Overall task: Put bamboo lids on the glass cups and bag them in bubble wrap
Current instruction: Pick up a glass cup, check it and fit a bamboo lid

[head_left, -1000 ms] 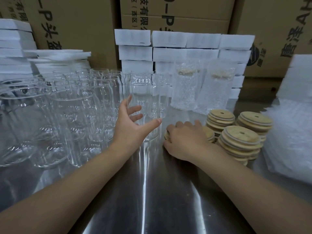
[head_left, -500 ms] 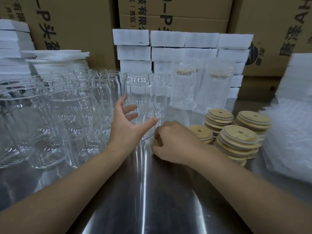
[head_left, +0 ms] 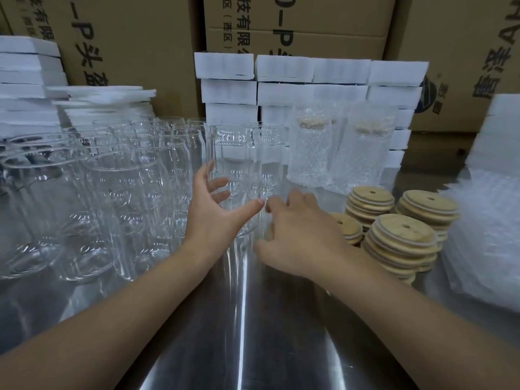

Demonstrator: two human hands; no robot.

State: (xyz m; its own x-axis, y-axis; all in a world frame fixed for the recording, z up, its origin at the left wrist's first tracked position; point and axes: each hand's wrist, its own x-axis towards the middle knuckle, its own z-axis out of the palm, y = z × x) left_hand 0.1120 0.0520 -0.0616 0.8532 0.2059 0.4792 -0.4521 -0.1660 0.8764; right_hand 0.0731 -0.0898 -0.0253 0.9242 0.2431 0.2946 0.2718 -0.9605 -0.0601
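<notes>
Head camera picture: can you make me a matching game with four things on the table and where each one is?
Things:
1. bare glass cups
2. bamboo lids
3. wrapped cups
4. bubble wrap pile

Places:
A. far right edge
B. left side of the table
C. at the back, in front of the white blocks
D. in stacks, just left of the bubble wrap

Pairs: 1-B, 2-D, 3-C, 4-A
</notes>
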